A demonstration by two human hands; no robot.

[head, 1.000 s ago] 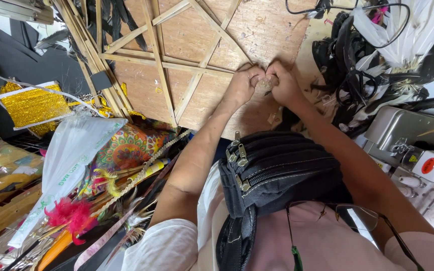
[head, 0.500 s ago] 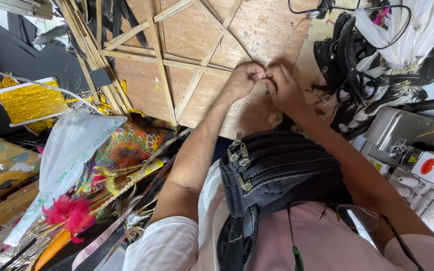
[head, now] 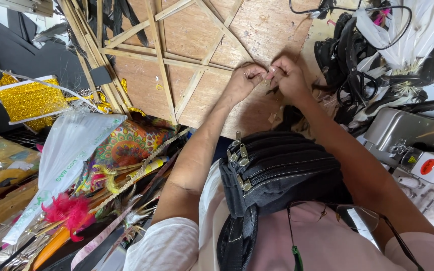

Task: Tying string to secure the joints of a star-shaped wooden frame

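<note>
Both hands, left hand [head: 244, 80] and right hand [head: 288, 76], pinch a thin bamboo strip [head: 227, 35] between touching fingertips.

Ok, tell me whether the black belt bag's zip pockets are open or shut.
Shut, as far as shows. The black belt bag has its zip lines closed, with the metal pulls gathered at its left end; no pocket gapes.

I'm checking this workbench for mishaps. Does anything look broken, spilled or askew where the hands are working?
Nothing stands out as broken or spilled. The left hand and right hand pinch together at a joint of the bamboo strip frame lying on the wooden board. Feathers and trims crowd both sides, cluttered but intact.
</note>
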